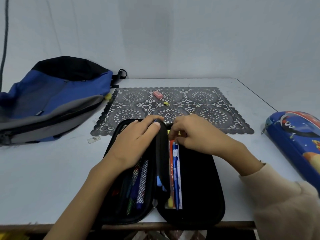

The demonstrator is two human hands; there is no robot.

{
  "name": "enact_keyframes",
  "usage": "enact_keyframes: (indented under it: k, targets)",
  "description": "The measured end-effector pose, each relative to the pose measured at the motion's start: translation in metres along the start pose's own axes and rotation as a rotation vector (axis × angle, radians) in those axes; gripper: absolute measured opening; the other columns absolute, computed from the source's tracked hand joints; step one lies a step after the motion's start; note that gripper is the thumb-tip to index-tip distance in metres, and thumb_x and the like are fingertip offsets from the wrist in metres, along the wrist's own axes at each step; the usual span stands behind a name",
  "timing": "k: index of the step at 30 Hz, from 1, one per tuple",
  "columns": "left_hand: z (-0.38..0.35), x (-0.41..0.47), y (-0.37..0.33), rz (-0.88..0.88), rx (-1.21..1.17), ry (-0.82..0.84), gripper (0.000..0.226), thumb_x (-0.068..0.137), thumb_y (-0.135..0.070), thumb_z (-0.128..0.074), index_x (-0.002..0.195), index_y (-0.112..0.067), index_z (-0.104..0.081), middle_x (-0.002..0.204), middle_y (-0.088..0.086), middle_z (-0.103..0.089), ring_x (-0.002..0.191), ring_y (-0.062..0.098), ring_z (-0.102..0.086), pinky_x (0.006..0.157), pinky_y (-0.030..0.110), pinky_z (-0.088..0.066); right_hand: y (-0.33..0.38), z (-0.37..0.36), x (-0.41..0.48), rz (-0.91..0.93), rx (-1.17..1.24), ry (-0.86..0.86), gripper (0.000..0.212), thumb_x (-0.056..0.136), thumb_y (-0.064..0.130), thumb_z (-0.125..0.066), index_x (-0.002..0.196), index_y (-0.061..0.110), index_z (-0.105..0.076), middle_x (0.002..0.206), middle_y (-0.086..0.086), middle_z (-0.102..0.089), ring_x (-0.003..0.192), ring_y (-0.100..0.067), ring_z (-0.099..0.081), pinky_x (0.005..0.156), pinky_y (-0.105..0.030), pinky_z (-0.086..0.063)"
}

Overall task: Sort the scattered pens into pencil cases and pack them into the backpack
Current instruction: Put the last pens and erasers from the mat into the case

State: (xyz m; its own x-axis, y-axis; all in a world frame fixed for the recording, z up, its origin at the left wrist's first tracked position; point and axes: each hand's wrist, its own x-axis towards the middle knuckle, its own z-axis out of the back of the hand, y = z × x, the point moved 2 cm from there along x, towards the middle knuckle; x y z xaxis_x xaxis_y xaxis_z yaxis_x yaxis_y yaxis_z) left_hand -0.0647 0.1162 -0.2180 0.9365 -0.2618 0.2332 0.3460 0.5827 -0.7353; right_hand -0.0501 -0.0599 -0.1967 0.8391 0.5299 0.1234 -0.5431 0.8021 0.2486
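A black pencil case (199, 187) lies open at the table's front edge. Its left mesh pocket holds several pens (136, 186). A black middle flap (161, 158) stands upright between the halves. My left hand (133, 142) grips the top of that flap, thumb on its right side. Beside the flap lie a blue pen (175, 179) and an orange one in the right half. My right hand (195, 134) pinches the pens' top ends, fingers curled. A blue backpack (52, 99) lies on its side at the far left.
A dark lace placemat (216, 108) covers the table's middle, with a pink eraser (158, 94) and a small yellow piece (165, 103) on it. A blue cartoon pencil case (294, 141) lies at the right edge. A small clear piece (94, 139) lies by the mat's left corner.
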Motion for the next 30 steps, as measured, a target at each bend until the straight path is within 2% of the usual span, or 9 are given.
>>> enact_keyframes:
  k: [5,9,11,14,17,20,22,26,30]
  targets:
    - [0.000,-0.001,-0.002,0.000,0.007,0.001,0.059,0.077,-0.064,-0.023,0.120,-0.043,-0.057,0.116,-0.016,-0.064,0.122,0.011,-0.051,0.113,0.043,-0.030,-0.001,0.003,-0.003,-0.018,0.155,0.051,0.022,0.082,0.002,-0.061,0.092,0.017,-0.075,0.076,0.009,-0.065,0.068,-0.003,-0.058,0.061,-0.011,-0.042]
    - [0.001,-0.002,-0.003,-0.004,0.008,-0.002,0.060,0.077,-0.064,-0.023,0.121,-0.042,-0.057,0.116,-0.015,-0.065,0.121,0.011,-0.051,0.113,0.042,-0.030,-0.003,0.003,-0.002,-0.018,0.248,0.168,0.023,0.079,-0.001,-0.063,0.091,0.017,-0.073,0.081,-0.002,-0.070,0.069,-0.012,-0.063,0.063,-0.022,-0.050]
    - [0.000,-0.002,-0.003,0.001,0.016,0.000,0.058,0.078,-0.065,-0.023,0.120,-0.043,-0.057,0.116,-0.015,-0.065,0.119,0.012,-0.052,0.111,0.043,-0.032,-0.009,0.008,0.005,-0.058,0.384,0.192,0.027,0.082,-0.006,-0.056,0.092,0.014,-0.072,0.079,-0.010,-0.069,0.061,-0.011,-0.062,0.056,-0.024,-0.053]
    - [0.001,-0.001,-0.001,0.010,0.011,0.011,0.052,0.080,-0.065,-0.023,0.118,-0.047,-0.054,0.115,-0.014,-0.065,0.119,0.014,-0.052,0.108,0.046,-0.035,-0.028,0.016,0.034,-0.135,0.387,-0.023,0.022,0.086,-0.003,-0.057,0.096,0.011,-0.071,0.071,-0.002,-0.065,0.051,0.002,-0.056,0.048,-0.017,-0.047]
    - [0.001,-0.001,-0.001,0.011,0.005,0.012,0.052,0.080,-0.065,-0.023,0.118,-0.048,-0.053,0.114,-0.016,-0.065,0.121,0.013,-0.051,0.111,0.045,-0.032,-0.058,0.011,0.079,-0.229,0.117,-0.203,0.019,0.088,0.011,-0.059,0.104,0.013,-0.069,0.097,-0.005,-0.069,0.079,-0.010,-0.059,0.065,-0.024,-0.043]
    - [0.001,-0.003,-0.003,-0.001,0.012,0.007,0.056,0.079,-0.064,-0.022,0.120,-0.044,-0.055,0.115,-0.016,-0.064,0.120,0.010,-0.052,0.112,0.043,-0.031,-0.079,-0.006,0.120,-0.279,-0.046,-0.107,0.044,0.094,0.029,-0.055,0.134,0.013,-0.051,0.136,-0.013,-0.053,0.121,-0.027,-0.050,0.095,-0.035,-0.042]
    - [0.002,-0.003,-0.004,-0.003,0.011,0.008,0.058,0.079,-0.064,-0.022,0.121,-0.042,-0.056,0.116,-0.016,-0.064,0.119,0.009,-0.052,0.112,0.042,-0.031,-0.085,-0.016,0.139,-0.293,-0.072,-0.005,0.065,0.097,0.049,-0.046,0.151,0.020,-0.025,0.156,-0.012,-0.029,0.142,-0.033,-0.027,0.113,-0.046,-0.027]
    - [0.002,-0.002,-0.003,-0.006,0.015,0.014,0.057,0.081,-0.064,-0.022,0.122,-0.042,-0.055,0.115,-0.016,-0.064,0.118,0.008,-0.052,0.110,0.042,-0.033,-0.091,-0.032,0.167,-0.306,-0.173,0.193,0.069,0.092,0.072,-0.021,0.151,0.045,0.001,0.162,-0.007,0.003,0.148,-0.037,0.006,0.115,-0.063,-0.002]
    - [0.003,-0.001,-0.002,0.002,0.032,0.013,0.055,0.080,-0.064,-0.022,0.121,-0.045,-0.054,0.113,-0.016,-0.064,0.116,0.010,-0.052,0.103,0.044,-0.038,-0.093,-0.041,0.178,-0.323,-0.154,0.294,0.069,0.090,0.075,-0.017,0.151,0.046,-0.003,0.163,-0.004,0.005,0.148,-0.035,0.007,0.113,-0.067,0.000]
